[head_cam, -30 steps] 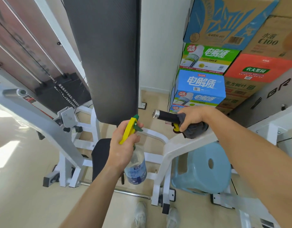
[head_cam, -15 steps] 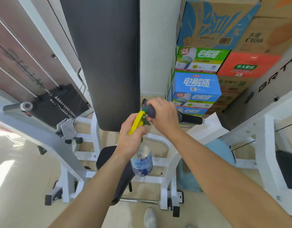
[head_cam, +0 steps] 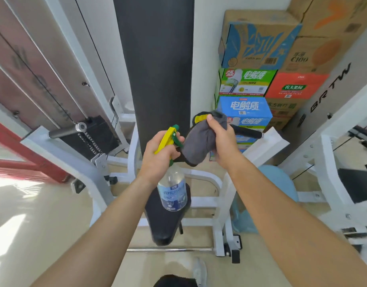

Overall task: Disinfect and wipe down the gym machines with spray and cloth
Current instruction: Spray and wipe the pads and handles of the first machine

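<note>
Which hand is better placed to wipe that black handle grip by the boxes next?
Right, probably. The right hand grips the grey cloth close beside the black handle grip, while the left hand is occupied holding the spray bottle.

At centre, spray bottle (head_cam: 172, 193) left of cloth (head_cam: 199, 146), seat (head_cam: 164, 226) below, back pad (head_cam: 155, 59) behind, boxes (head_cam: 246, 108) stacked right.

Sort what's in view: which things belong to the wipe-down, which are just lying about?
For the job: spray bottle, held by left hand; grey cloth, gripped by right hand; machine's black handle, back pad, seat.
Lying about: stacked cartons, blue stool.
</note>
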`<move>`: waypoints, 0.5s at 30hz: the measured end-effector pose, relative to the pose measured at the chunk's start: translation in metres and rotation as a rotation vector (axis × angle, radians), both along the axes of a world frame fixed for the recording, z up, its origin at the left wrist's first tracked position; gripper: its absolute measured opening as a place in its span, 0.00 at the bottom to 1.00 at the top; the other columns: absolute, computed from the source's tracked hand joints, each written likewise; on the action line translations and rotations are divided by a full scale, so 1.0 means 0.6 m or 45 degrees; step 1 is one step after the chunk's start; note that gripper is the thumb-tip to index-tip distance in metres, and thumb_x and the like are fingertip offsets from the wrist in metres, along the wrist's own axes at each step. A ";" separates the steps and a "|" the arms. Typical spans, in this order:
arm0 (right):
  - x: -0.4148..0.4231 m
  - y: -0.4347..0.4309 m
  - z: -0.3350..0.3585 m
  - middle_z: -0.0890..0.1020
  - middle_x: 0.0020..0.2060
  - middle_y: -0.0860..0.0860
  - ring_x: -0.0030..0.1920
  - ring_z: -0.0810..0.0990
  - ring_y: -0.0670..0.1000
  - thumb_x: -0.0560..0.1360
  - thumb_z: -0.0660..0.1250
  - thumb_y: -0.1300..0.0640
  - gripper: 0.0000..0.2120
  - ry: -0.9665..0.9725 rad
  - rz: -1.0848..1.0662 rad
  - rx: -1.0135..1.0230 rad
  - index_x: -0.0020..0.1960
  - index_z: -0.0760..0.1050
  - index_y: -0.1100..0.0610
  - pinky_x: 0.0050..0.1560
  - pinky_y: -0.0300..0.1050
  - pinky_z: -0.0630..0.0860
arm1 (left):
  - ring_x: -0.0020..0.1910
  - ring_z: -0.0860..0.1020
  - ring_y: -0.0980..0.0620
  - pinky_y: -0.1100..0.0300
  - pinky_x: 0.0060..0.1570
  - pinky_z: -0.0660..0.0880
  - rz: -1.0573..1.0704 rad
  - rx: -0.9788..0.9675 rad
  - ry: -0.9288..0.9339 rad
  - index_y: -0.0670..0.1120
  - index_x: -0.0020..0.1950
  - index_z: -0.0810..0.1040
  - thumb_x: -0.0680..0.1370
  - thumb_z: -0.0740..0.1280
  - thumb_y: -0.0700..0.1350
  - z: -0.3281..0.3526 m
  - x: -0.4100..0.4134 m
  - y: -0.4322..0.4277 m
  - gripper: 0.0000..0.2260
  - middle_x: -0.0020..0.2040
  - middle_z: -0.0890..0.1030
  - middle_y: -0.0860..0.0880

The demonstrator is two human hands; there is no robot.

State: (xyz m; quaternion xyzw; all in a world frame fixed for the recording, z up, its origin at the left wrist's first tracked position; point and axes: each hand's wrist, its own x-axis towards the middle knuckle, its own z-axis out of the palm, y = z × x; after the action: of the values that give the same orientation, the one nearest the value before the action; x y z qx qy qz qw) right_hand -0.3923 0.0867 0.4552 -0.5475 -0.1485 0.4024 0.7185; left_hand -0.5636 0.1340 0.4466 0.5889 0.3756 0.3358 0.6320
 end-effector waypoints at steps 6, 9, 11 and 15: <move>-0.140 -0.020 0.056 0.85 0.33 0.48 0.38 0.85 0.47 0.80 0.65 0.49 0.19 0.439 -0.039 0.031 0.33 0.84 0.52 0.49 0.46 0.78 | 0.53 0.81 0.48 0.53 0.52 0.76 0.080 -0.151 -0.081 0.44 0.54 0.81 0.72 0.59 0.27 0.034 -0.124 0.004 0.19 0.49 0.84 0.46; -0.197 0.005 0.092 0.84 0.29 0.47 0.36 0.84 0.46 0.80 0.64 0.48 0.13 0.411 -0.031 -0.024 0.40 0.78 0.52 0.49 0.46 0.77 | 0.53 0.81 0.47 0.52 0.51 0.77 0.100 -0.165 -0.081 0.43 0.54 0.81 0.68 0.62 0.32 0.047 -0.193 0.033 0.18 0.49 0.84 0.44; -0.237 0.041 0.101 0.84 0.31 0.48 0.42 0.83 0.48 0.80 0.65 0.48 0.10 0.350 0.045 -0.111 0.44 0.78 0.53 0.51 0.46 0.77 | 0.56 0.82 0.45 0.49 0.55 0.78 0.119 -0.163 -0.047 0.44 0.52 0.82 0.66 0.62 0.35 0.052 -0.244 0.068 0.18 0.49 0.85 0.45; -0.298 0.135 0.081 0.86 0.44 0.53 0.50 0.85 0.54 0.75 0.74 0.53 0.09 0.114 0.140 -0.261 0.52 0.80 0.54 0.52 0.50 0.81 | 0.59 0.82 0.44 0.48 0.59 0.77 0.132 -0.146 -0.044 0.48 0.49 0.84 0.64 0.63 0.35 0.044 -0.331 0.149 0.18 0.48 0.85 0.48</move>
State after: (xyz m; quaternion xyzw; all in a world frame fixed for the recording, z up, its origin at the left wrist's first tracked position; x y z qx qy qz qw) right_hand -0.5712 0.1675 0.5039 -0.5906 -0.1044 0.4783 0.6415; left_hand -0.7620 0.2234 0.4729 0.5257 0.4133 0.3560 0.6527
